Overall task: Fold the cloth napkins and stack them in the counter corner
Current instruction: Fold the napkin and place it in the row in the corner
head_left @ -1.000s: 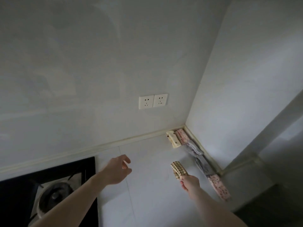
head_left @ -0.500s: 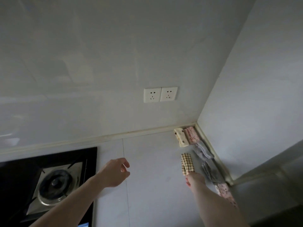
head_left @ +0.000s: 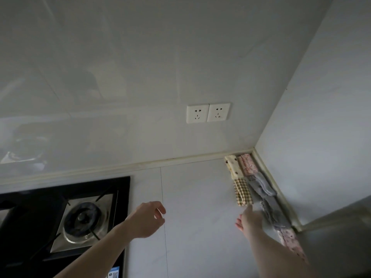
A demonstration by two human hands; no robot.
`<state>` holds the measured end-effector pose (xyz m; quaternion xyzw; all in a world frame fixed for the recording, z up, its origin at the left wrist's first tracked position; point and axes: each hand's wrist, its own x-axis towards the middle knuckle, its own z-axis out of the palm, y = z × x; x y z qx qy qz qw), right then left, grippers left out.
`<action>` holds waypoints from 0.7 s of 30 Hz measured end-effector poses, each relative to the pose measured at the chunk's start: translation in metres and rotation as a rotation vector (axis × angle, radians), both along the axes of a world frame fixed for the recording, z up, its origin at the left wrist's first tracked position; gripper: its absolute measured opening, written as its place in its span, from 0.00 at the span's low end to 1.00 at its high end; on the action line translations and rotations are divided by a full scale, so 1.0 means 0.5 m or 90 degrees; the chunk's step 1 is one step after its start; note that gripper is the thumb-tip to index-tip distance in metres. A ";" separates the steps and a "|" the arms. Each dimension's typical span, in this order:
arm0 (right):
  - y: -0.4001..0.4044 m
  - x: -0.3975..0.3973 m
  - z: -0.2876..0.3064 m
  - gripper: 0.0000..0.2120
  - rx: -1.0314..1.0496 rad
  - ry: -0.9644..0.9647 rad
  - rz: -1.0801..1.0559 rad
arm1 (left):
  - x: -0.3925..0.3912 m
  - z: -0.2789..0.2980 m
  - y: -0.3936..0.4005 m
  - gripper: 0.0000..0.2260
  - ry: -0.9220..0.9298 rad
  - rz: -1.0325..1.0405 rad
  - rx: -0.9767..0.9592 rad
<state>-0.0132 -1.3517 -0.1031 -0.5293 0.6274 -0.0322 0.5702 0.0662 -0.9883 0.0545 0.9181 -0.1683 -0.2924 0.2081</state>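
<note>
A folded brown-checked napkin (head_left: 242, 192) lies flat on the white counter (head_left: 196, 197), just in front of a cream dotted napkin (head_left: 232, 166) in the corner. My right hand (head_left: 249, 217) reaches toward the checked napkin's near edge with fingers stretched out, the fingertips at or just short of it. Along the right wall lie a pink floral napkin (head_left: 248, 164), two grey ones (head_left: 261, 185) (head_left: 276, 214) and another pink floral one (head_left: 291, 244). My left hand (head_left: 148, 217) hovers over the counter's middle, loosely curled and holding nothing.
A black gas hob with a burner (head_left: 84, 219) fills the counter's left side. Two white wall sockets (head_left: 207, 113) sit above the corner. The counter ends at a step on the right (head_left: 331, 227).
My right hand carried the checked napkin forward toward the corner and laid it down by the cream one, then let go. The left hand stayed roughly in place.
</note>
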 end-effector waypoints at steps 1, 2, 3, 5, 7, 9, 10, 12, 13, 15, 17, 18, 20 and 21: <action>0.024 -0.013 -0.014 0.24 -0.047 0.046 0.032 | -0.002 0.000 0.010 0.08 0.003 0.009 -0.005; 0.052 -0.026 -0.025 0.24 -0.106 0.088 0.089 | -0.004 0.001 0.021 0.08 0.005 0.020 -0.012; 0.079 -0.038 -0.033 0.23 -0.167 0.118 0.169 | -0.009 0.002 0.034 0.08 0.006 0.029 -0.017; 0.126 -0.054 -0.031 0.23 -0.254 0.157 0.307 | -0.023 0.004 0.068 0.08 0.014 0.049 -0.024; 0.172 -0.058 -0.020 0.22 -0.275 0.182 0.382 | -0.047 0.002 0.115 0.08 0.026 0.070 -0.022; 0.233 -0.053 -0.014 0.21 -0.275 0.168 0.452 | -0.080 -0.002 0.178 0.07 0.028 0.096 -0.017; 0.270 -0.049 -0.011 0.21 -0.268 0.147 0.499 | -0.097 -0.006 0.212 0.06 0.025 0.103 -0.011; 0.360 -0.041 0.005 0.23 -0.244 0.099 0.607 | -0.137 -0.008 0.283 0.08 0.039 0.122 -0.006; 0.415 -0.039 0.020 0.24 -0.230 0.073 0.659 | -0.158 -0.006 0.320 0.09 0.049 0.139 -0.003; 0.533 -0.042 0.044 0.25 -0.213 0.012 0.741 | -0.200 0.004 0.396 0.12 0.050 0.184 -0.001; 0.662 -0.057 0.077 0.25 -0.192 -0.065 0.799 | -0.242 0.019 0.480 0.13 0.033 0.236 -0.006; 0.729 -0.067 0.095 0.25 -0.173 -0.106 0.824 | -0.266 0.028 0.526 0.13 0.024 0.263 -0.011; 0.860 -0.091 0.137 0.25 -0.119 -0.173 0.876 | -0.318 0.043 0.620 0.13 -0.005 0.320 -0.024; 0.921 -0.105 0.159 0.25 -0.093 -0.198 0.900 | -0.345 0.051 0.666 0.13 -0.020 0.348 -0.028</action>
